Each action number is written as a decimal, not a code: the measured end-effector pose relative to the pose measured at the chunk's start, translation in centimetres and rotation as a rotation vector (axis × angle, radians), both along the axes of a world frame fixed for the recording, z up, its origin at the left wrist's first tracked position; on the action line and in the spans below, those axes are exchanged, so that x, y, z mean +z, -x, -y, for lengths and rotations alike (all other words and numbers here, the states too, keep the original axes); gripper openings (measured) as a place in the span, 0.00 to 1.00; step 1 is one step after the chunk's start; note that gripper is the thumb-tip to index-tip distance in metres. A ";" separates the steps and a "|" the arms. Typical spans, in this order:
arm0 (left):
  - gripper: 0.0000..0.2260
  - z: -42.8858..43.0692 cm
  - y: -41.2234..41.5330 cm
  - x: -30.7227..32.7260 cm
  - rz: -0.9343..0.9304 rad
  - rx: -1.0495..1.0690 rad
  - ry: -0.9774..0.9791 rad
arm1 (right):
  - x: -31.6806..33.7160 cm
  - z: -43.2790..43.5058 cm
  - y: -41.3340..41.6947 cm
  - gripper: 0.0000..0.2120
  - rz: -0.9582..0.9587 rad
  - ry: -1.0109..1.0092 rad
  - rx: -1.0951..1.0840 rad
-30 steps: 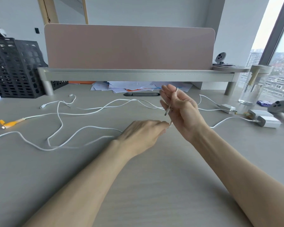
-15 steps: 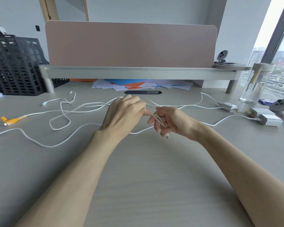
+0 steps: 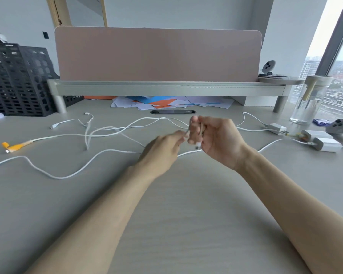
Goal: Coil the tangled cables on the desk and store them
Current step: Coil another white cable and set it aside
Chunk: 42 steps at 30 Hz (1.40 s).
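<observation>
Several white cables (image 3: 107, 133) lie tangled across the grey desk (image 3: 178, 224), trailing left to an orange-tipped plug (image 3: 16, 146) and right to white chargers (image 3: 325, 144). My right hand (image 3: 216, 139) is raised above the desk centre, fingers closed around a few small loops of white cable with a plug end hanging under the fist. My left hand (image 3: 162, 149) is just left of it, pinching the same cable near the loops. A long white cable (image 3: 53, 175) sweeps along the near left of the desk.
A black mesh organiser (image 3: 14, 80) stands at the back left. A grey monitor shelf (image 3: 166, 88) with a pink divider spans the back, papers beneath it. At the right stand a glass jar (image 3: 309, 99) and a grey controller (image 3: 341, 127).
My left hand has drawn back toward me and to the right, now pinching the cable beside my right hand. My right hand has lifted and turned, with the loops still in it. The slack on the left has shifted.
</observation>
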State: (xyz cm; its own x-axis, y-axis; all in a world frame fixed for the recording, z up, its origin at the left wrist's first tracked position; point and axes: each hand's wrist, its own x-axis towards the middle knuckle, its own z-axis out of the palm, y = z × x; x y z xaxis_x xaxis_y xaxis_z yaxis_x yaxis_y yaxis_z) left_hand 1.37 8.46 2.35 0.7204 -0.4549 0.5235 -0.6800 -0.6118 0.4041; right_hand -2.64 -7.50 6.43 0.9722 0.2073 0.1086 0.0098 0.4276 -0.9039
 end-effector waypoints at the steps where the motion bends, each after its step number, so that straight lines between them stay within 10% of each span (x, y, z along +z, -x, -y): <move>1: 0.09 0.4 0.3 -0.2 -0.015 -0.022 -0.041 | 0.0 0.2 -0.1 0.12 0.027 -0.066 -0.066; 13: 0.09 1.2 2.2 0.9 0.370 -0.156 -0.175 | -2.1 1.6 -2.1 0.12 0.327 0.193 -0.362; 25: 0.08 -0.7 0.1 1.7 0.144 0.054 0.209 | -0.8 0.7 0.3 0.15 0.043 0.671 0.091; 42: 0.04 -0.6 0.0 1.8 -0.100 -0.026 0.482 | -0.4 0.0 1.3 0.14 -0.029 0.717 0.257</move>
State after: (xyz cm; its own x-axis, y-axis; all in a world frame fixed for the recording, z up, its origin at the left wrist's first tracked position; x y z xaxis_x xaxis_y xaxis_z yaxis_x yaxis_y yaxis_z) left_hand 1.41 9.03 4.15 0.7698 -0.1965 0.6073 -0.6356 -0.3229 0.7013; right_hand -3.92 -7.46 6.02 0.8842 0.4379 -0.1626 -0.0385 -0.2785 -0.9597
